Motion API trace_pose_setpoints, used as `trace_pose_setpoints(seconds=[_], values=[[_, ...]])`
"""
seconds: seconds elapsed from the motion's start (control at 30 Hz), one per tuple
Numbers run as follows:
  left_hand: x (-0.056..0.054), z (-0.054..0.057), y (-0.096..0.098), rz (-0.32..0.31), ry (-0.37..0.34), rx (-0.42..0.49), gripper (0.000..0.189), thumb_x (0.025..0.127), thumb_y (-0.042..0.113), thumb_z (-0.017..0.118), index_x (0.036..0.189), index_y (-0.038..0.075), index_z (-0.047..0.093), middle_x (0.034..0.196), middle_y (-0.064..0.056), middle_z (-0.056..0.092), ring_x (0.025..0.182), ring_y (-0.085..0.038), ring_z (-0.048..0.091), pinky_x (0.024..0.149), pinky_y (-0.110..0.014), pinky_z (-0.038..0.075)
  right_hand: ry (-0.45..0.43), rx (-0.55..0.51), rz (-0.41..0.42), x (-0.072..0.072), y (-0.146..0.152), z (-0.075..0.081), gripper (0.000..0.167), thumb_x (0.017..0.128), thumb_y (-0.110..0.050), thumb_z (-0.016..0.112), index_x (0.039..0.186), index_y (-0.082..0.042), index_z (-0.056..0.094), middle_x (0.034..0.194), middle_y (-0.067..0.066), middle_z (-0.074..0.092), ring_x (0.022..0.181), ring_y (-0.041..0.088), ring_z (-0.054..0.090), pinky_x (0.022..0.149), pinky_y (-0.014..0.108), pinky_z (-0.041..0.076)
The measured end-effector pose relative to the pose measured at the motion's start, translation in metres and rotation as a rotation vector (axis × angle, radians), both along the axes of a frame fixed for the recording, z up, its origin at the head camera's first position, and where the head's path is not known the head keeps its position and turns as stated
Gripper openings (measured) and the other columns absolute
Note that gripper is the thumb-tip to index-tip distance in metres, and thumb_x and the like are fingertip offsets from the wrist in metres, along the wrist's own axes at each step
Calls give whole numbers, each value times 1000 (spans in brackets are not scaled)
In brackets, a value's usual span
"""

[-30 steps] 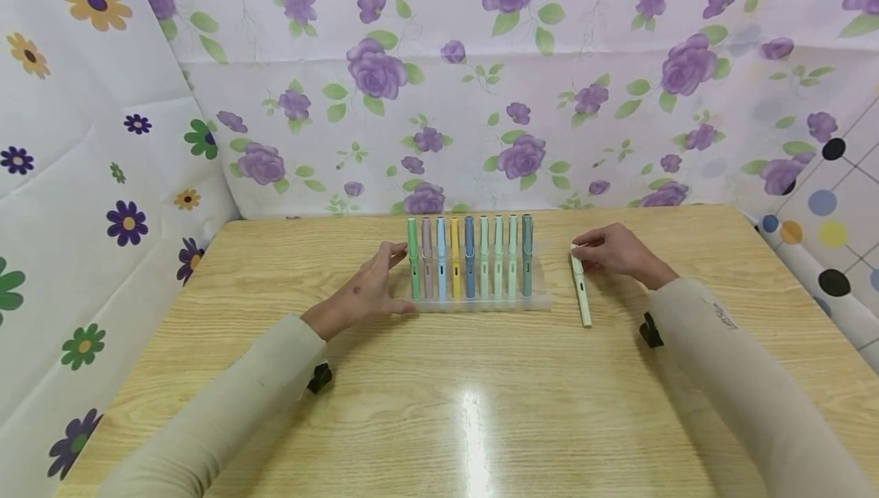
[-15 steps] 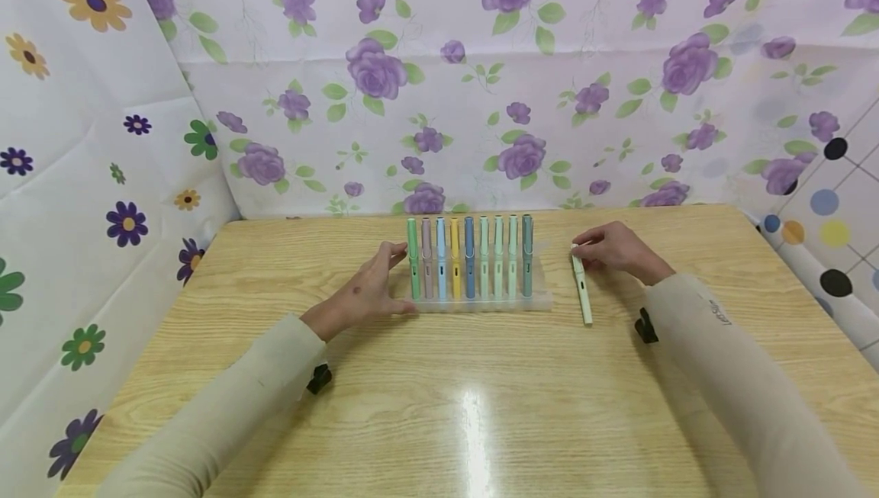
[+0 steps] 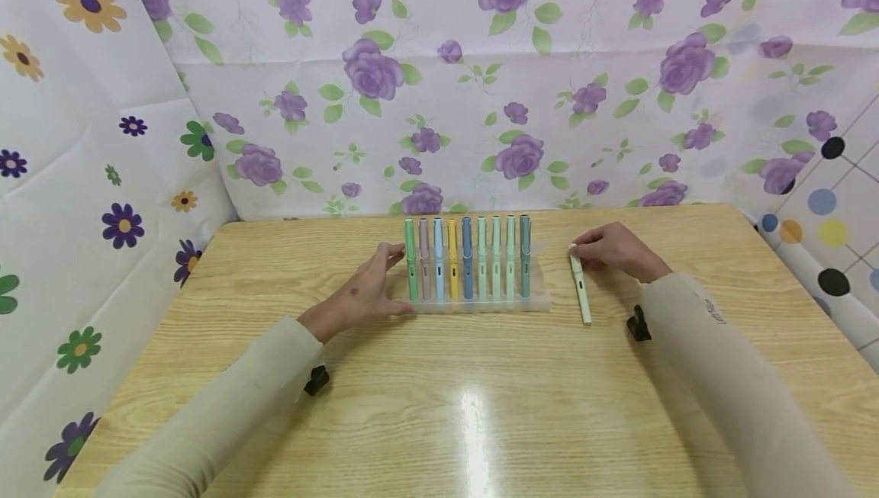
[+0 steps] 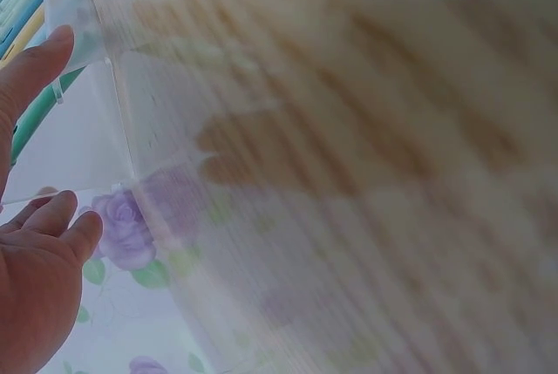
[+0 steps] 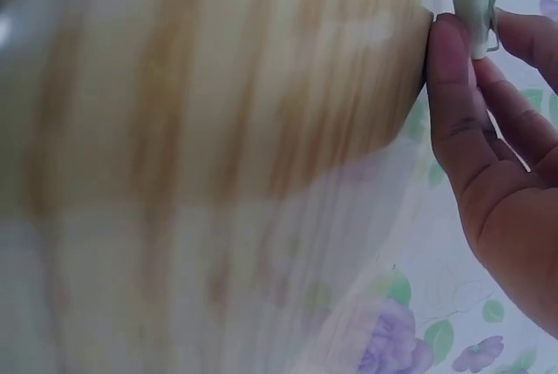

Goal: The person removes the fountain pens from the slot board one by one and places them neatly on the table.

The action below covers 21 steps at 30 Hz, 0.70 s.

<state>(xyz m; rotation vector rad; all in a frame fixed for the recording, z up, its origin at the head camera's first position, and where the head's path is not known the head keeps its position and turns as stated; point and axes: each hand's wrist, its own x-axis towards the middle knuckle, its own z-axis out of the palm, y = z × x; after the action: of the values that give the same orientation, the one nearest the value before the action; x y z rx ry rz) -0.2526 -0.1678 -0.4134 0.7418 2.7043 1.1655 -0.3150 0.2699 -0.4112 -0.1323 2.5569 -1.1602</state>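
Your left hand (image 3: 367, 288) on the clear rack (image 3: 539, 303), your right hand (image 3: 614, 249) on a pale pen (image 3: 581, 292).
Left thumb and fingers grip the rack's left end; nine coloured pens (image 3: 468, 258) in a row, green to teal; beyond the right end, you pinch the pale pen near its top, its other end toward you.

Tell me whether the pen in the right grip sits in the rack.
No: in the head view, the pen pinched by the right grip is apart from the rack, to its right.
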Motion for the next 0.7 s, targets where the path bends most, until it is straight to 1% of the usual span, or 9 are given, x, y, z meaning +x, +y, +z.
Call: trace_pose_setpoints(seconds=[0.2, 0.47, 0.7], values=[[0, 0, -1, -3, -3, 5, 96, 73, 8, 90, 143, 0, 25, 157, -20, 29, 146, -34, 29, 118, -44, 29, 1, -10, -2, -1, -1, 0, 39, 99, -19, 64, 126, 10, 62, 107, 18, 71, 87, 19, 71, 79, 33, 61], [0, -1, -1, -10, 8, 7, 95, 73, 9, 90, 143, 0, 25, 156, -20, 30, 146, -35, 30, 118, -45, 29, -20, -13, -3, 0, 2, 0, 37, 100, -17, 62, 124, 10, 63, 104, 16, 71, 86, 18, 69, 77, 30, 60], [0, -1, 0, -29, 43, -2, 96, 71, 8, 91, 141, -2, 25, 155, -22, 30, 144, -37, 31, 118, -46, 30, -20, -32, -7, 0, 3, 0, 35, 99, -15, 63, 123, 12, 62, 97, 12, 72, 82, 16, 69, 74, 30, 61]])
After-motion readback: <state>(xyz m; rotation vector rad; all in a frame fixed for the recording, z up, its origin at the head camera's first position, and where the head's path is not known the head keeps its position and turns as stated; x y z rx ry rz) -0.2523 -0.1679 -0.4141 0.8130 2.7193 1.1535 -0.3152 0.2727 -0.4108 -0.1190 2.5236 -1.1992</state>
